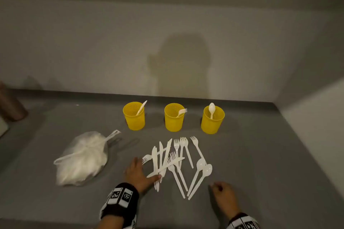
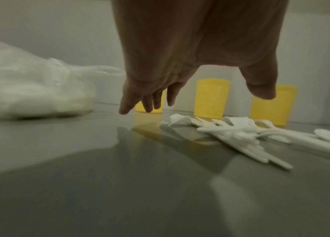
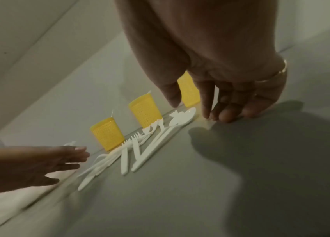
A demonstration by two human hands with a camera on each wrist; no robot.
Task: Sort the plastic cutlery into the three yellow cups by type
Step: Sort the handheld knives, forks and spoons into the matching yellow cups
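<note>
Head view: barely begun, with 1 knife (image 1: 141, 107), 1 fork (image 1: 181, 112) and 1 spoon (image 1: 211, 109) in the 3 yellow cups (image 1: 173, 120), the loose pile (image 1: 175, 161) unsorted, left hand (image 1: 137, 173) spread flat and empty, right hand (image 1: 224, 196) loosely curled, empty.

A bare indoor corner, of no kind that could be told, was shown: a smooth grey tabletop (image 1: 260, 154) was enclosed by plain white walls (image 1: 93, 52) at twelve and three o'clock.
</note>
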